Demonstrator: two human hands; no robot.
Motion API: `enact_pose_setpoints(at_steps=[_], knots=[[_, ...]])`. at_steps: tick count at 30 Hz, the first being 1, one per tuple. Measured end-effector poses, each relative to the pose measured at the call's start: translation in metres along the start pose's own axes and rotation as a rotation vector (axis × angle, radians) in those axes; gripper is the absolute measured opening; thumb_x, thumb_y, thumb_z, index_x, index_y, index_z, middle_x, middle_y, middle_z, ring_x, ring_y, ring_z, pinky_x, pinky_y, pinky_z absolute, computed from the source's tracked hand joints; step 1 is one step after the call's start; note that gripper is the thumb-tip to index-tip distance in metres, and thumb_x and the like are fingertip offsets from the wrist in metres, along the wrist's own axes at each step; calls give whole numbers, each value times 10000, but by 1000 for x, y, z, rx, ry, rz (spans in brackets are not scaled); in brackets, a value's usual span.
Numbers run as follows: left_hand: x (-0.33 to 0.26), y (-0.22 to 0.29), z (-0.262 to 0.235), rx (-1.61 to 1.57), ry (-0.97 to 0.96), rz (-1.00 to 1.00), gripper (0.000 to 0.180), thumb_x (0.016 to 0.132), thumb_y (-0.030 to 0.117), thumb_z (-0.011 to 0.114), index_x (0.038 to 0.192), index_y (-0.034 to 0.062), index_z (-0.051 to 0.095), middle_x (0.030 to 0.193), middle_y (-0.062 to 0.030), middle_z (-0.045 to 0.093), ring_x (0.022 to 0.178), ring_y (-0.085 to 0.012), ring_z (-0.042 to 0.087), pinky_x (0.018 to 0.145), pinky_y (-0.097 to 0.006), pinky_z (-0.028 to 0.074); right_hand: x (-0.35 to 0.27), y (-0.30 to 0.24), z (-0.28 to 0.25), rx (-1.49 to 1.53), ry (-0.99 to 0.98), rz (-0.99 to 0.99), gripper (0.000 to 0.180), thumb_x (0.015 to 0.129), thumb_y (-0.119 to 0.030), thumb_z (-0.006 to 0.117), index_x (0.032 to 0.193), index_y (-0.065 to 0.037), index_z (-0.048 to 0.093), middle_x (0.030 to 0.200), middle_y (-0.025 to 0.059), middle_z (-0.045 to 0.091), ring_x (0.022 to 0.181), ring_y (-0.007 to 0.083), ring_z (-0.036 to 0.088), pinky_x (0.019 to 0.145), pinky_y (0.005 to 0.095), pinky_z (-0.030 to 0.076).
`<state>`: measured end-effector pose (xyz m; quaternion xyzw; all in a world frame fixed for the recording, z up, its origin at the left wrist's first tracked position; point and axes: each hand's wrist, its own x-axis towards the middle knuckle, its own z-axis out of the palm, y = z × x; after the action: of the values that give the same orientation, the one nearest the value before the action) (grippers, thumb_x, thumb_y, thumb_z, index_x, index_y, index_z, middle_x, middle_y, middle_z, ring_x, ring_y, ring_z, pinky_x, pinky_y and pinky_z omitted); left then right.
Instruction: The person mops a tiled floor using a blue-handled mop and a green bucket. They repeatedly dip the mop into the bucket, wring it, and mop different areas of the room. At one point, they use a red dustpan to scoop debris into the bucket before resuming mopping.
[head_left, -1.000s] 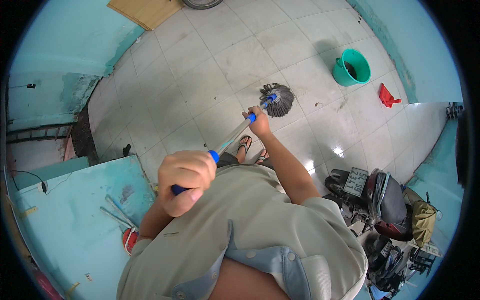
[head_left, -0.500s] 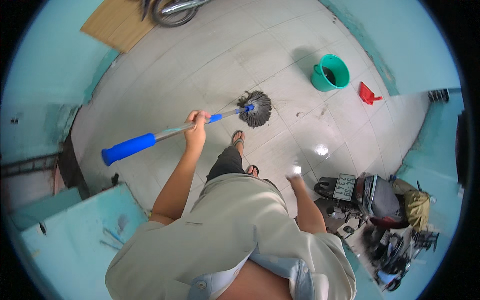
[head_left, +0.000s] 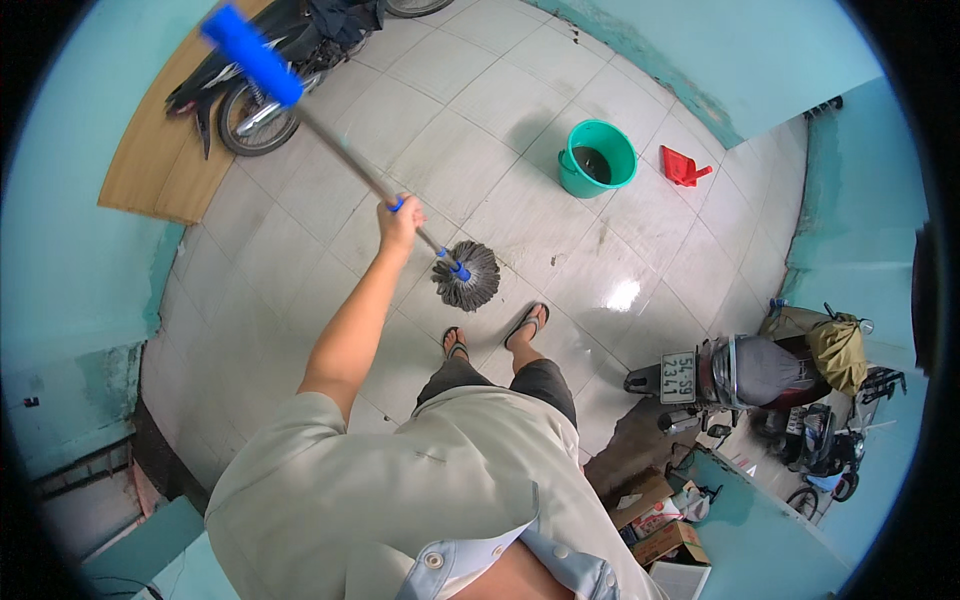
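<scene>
My left hand is wrapped round the lower shaft of a mop. The metal shaft slants up and left from my fist to a thick blue grip, which looks slightly smeared. Grey strands of the mop head are spread on the tiles just ahead of my sandalled feet. My right hand is out of the picture. A green bucket with dark water in it stands ahead to the right. Beside the bucket lies a red dustpan.
Pale floor tiles carry dark marks and a wet shine. One motorbike stands at the far left by a wooden panel. Another motorbike is parked at the right, near a low wall and cardboard boxes.
The mop's grip end has swung from the left up to the far left. Its head has come nearer my feet. My right hand has left the view, and my body has turned.
</scene>
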<state>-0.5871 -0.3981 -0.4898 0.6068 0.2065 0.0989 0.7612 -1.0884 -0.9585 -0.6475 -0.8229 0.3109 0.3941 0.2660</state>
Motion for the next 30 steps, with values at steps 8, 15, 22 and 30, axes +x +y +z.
enact_pose_setpoints(at_steps=[8,15,22,30], knots=[[-59,201,163,65,-346,302,138,871,54,556,735,30,556,622,-62,510,523,-165,499,547,-379,530,138,-152,-123,1108,-214,201,406,1036,-437,628,974,-37,660,959,137,732,962,321,716,880,473,563],[-104,364,225,-11,-558,676,100,922,89,557,856,44,496,709,-79,513,520,-152,503,486,-293,467,185,-407,-210,1147,-754,-95,675,1031,-570,603,1192,85,612,1133,219,708,1096,346,699,991,460,559],[-100,438,243,123,-727,817,130,993,209,517,921,106,487,718,-13,525,528,-116,507,505,-263,459,163,-627,-203,1487,-1127,-43,1015,847,-894,537,1147,74,592,1155,248,693,1076,386,701,1034,499,551],[-13,452,197,-100,-1074,777,199,959,216,721,874,84,598,657,-10,652,489,-91,624,527,-284,603,339,-704,-169,2012,-1049,235,476,923,-474,793,797,-107,518,670,34,575,657,216,606,707,395,563]])
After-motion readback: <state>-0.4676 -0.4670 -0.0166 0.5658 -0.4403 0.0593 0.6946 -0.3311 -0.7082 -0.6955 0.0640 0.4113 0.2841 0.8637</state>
